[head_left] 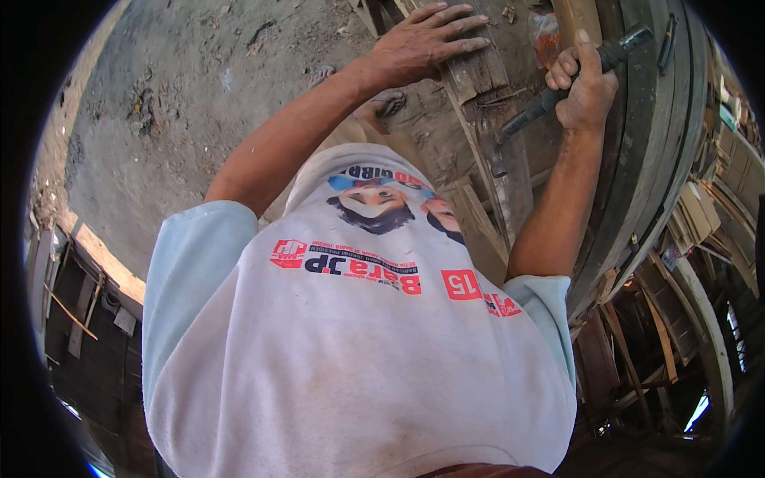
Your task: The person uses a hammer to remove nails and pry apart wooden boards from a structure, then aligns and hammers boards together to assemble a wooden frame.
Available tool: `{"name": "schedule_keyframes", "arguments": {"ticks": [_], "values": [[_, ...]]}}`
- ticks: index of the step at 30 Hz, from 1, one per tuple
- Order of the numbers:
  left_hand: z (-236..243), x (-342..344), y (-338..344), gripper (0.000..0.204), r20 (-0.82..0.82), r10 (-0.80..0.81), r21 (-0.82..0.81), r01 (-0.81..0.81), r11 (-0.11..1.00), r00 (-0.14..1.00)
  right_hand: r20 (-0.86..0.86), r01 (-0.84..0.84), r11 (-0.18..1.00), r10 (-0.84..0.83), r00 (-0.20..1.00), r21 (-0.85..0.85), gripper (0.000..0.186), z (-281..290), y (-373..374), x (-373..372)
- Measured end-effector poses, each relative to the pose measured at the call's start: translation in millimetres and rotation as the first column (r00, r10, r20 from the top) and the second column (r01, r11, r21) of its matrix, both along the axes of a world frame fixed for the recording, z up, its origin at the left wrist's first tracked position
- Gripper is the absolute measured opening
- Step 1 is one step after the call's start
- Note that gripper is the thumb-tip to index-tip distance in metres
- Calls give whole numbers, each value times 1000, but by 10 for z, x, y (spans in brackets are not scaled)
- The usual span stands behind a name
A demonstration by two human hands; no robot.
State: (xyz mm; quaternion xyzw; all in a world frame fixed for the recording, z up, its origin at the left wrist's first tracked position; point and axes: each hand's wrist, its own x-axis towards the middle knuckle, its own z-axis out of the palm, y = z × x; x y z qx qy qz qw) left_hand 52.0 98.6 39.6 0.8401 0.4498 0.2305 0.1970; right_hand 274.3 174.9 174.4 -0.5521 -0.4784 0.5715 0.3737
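Note:
My left hand (434,40) lies palm down with its fingers spread on the end of a weathered wooden plank (480,73). Its wrist is bent toward the right, and nothing is held in it. My right hand (586,88) is closed round a dark metal bar with a bent, hook-like end (526,118). The thumb stretches along the bar's upper side. That bent end hangs over a long narrow board (510,171), and I cannot tell if it touches the wood. The bar's other end points up and right, over dark curved planks.
Dark curved planks (665,135) run down the right side, a small dark tool-like piece (668,44) lying on them. Stacked boards (701,219) lean farther right. Grey dirt ground (183,88) spreads at the left. A clear plastic bag with something orange (545,38) lies beyond the boards.

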Motion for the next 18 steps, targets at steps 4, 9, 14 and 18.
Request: {"name": "schedule_keyframes", "arguments": {"ticks": [4,9,14,18], "values": [[31,-13,9,92,3,-5,-25,5,1000,1000,-50,62,990,-69,996,-130,30,-501,534,169],[53,-26,-1,94,8,-10,-40,10,999,1000,12,107,970,-107,994,-216,32,-852,826,168],[80,-36,-3,93,7,-11,-74,12,997,1000,160,241,970,-241,957,20,35,-789,655,52],[78,-36,6,93,-5,-25,-66,25,998,1000,187,219,966,-243,952,139,36,-559,463,-33]]}}
